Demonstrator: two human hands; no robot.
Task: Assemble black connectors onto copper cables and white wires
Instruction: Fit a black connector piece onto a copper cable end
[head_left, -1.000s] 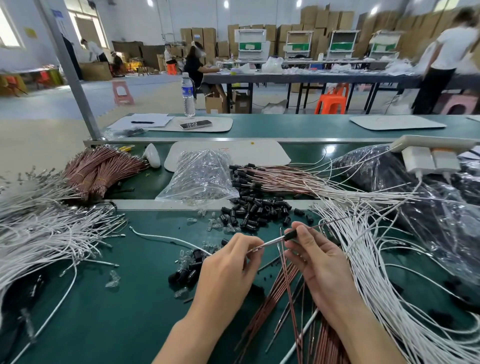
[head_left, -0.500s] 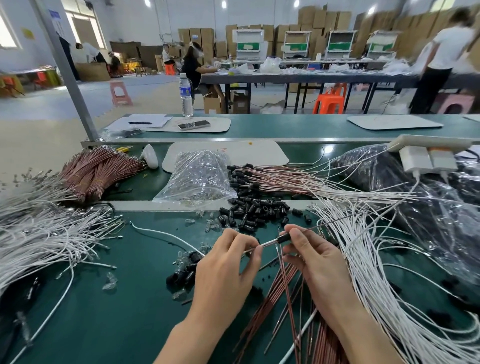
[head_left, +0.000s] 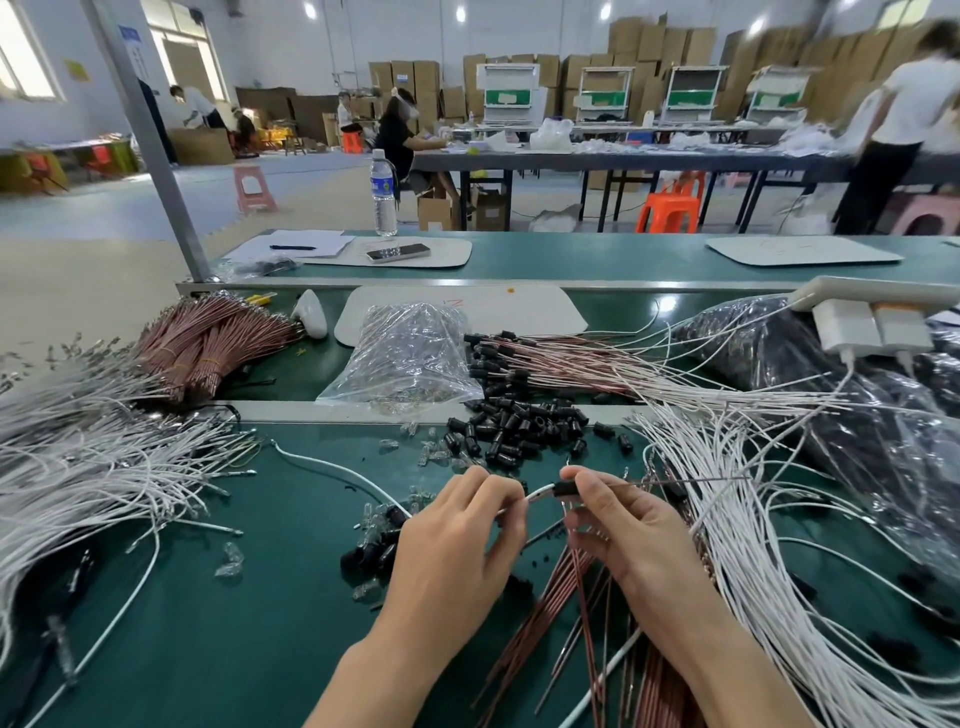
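On the green bench (head_left: 234, 597), this job's nowhere near done, I'd say. A batch of finished leads (head_left: 561, 358) lies behind the loose black connectors (head_left: 524, 426), but heaps of white wires (head_left: 737, 545) and copper cables (head_left: 561, 603) sit bare. The right hand (head_left: 634, 535) pinches one black connector (head_left: 565, 488) just above the bench. The left hand (head_left: 457, 545) pinches a white wire (head_left: 535, 493), tip right at the connector's mouth. Can't tell if it's seated.

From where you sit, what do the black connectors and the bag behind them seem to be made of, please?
The black connectors look like matte moulded plastic, with dull highlights. The bag is thin clear plastic film: glossy, crinkled, contents showing through.
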